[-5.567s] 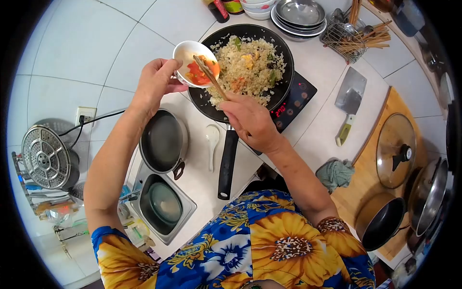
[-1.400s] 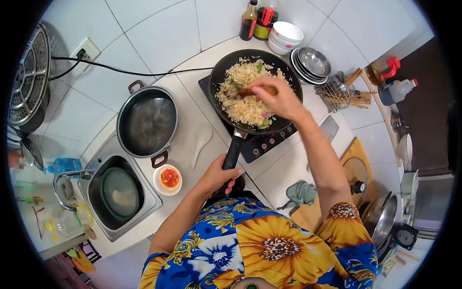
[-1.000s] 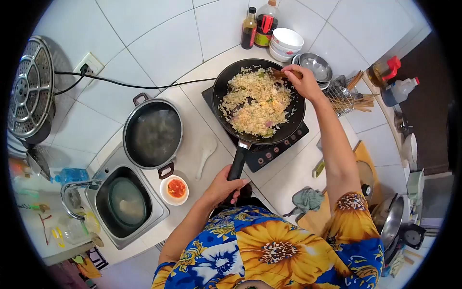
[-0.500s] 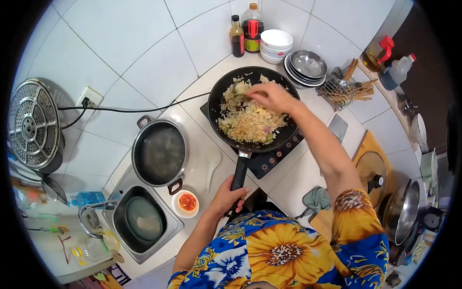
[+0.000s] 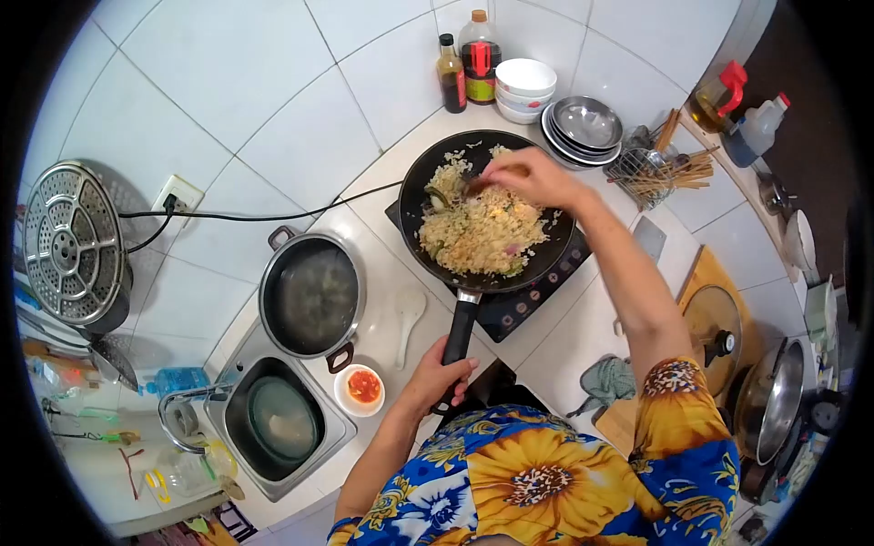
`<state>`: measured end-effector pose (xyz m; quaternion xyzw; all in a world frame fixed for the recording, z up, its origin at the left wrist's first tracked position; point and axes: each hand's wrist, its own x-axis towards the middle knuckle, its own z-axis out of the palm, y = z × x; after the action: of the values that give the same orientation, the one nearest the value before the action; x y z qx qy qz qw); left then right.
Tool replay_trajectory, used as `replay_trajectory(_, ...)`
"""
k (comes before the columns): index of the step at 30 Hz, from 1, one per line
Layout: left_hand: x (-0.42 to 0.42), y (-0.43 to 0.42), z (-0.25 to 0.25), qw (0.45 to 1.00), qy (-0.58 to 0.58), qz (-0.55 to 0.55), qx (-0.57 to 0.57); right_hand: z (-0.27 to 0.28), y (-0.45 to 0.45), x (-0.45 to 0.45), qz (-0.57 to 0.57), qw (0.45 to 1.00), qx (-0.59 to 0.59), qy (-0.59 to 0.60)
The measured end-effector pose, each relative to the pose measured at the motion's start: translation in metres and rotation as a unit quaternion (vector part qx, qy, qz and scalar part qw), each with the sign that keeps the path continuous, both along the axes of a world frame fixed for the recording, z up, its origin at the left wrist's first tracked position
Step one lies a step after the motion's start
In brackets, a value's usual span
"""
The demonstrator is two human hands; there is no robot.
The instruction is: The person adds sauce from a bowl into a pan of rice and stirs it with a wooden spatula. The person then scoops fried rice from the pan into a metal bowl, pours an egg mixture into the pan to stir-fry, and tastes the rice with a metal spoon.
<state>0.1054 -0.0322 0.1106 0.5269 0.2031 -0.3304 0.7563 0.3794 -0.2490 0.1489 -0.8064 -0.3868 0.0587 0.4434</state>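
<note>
My left hand [image 5: 440, 375] is wrapped round the black handle of a frying pan [image 5: 572, 238], which rests on an induction cooktop [image 5: 519, 314]. Fried rice [image 5: 487, 232] with bits of egg and vegetables fills much of the pan. Over its upper part, my right hand [image 5: 537, 177] is closed on a brown spatula [image 5: 473, 187]. Its lower end reaches into the rice, and the fingers hide most of it.
Left of the pan stand a pot of liquid [image 5: 309, 291], a white spoon [image 5: 409, 328], a bowl of red food [image 5: 360, 389] and a sink [image 5: 341, 435]. Behind are sauce bottles [image 5: 480, 59] and stacked bowls [image 5: 525, 82]; right, a chopsticks basket [image 5: 646, 173] and cloth [image 5: 606, 382].
My right hand has shifted slightly right over the pan, and the rice at the upper left has been moved about. My left hand keeps its hold on the handle. The view has shifted slightly.
</note>
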Motion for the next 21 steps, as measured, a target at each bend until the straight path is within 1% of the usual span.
replay_trajectory(1, -0.001, 0.001, 0.000, 1.000, 0.001, 0.002, 0.000, 0.001, -0.011, 0.009, -0.030, 0.999, 0.022, 0.012)
replay_trajectory(3, 0.000, 0.001, 0.000, 1.000, 0.001, -0.008, 0.007, 0.003, -0.030, 0.025, -0.118, 0.993, -0.011, -0.018)
replay_trajectory(4, 0.000, 0.001, -0.001, 1.000, 0.000, -0.004, 0.009, -0.004, -0.032, 0.035, -0.143, 0.989, 0.002, -0.027)
replay_trajectory(5, 0.001, 0.001, -0.002, 1.000, -0.003, -0.011, 0.012, -0.017, -0.028, 0.041, -0.141, 0.990, 0.004, -0.028)
replay_trajectory(7, 0.001, 0.001, -0.003, 1.000, -0.004, -0.018, 0.018, -0.033, -0.008, 0.045, -0.080, 0.991, 0.044, 0.096)
replay_trajectory(8, 0.000, 0.001, -0.001, 0.999, -0.007, -0.024, 0.024, -0.044, 0.008, 0.043, -0.044, 0.992, 0.060, 0.107)
replay_trajectory(9, 0.002, 0.001, -0.001, 0.999, -0.012, -0.029, 0.029, -0.040, 0.024, 0.035, -0.012, 0.996, 0.052, 0.070)
replay_trajectory(11, 0.002, 0.003, -0.003, 0.999, -0.010, -0.029, 0.024, -0.018, 0.039, 0.015, 0.071, 0.981, 0.024, 0.180)
replay_trajectory(12, 0.001, 0.003, -0.004, 0.999, -0.009, -0.030, 0.018, -0.009, 0.036, 0.013, 0.069, 0.981, 0.024, 0.180)
replay_trajectory(14, 0.003, 0.004, -0.004, 0.999, -0.014, -0.030, 0.014, 0.004, 0.033, 0.015, 0.119, 0.978, -0.033, 0.166)
replay_trajectory(15, 0.002, 0.006, -0.004, 0.999, -0.014, -0.029, 0.011, -0.003, 0.025, 0.029, 0.109, 0.984, -0.009, 0.137)
replay_trajectory(17, 0.002, 0.007, -0.004, 0.999, -0.011, -0.030, 0.012, -0.004, 0.006, 0.049, -0.003, 0.997, -0.016, 0.072)
replay_trajectory(19, 0.005, 0.007, -0.002, 0.999, -0.008, -0.033, 0.013, -0.005, -0.005, 0.063, -0.071, 0.997, 0.002, 0.036)
replay_trajectory(21, 0.004, 0.005, -0.001, 0.999, -0.009, -0.035, 0.021, -0.026, 0.000, 0.064, -0.067, 0.991, 0.012, 0.118)
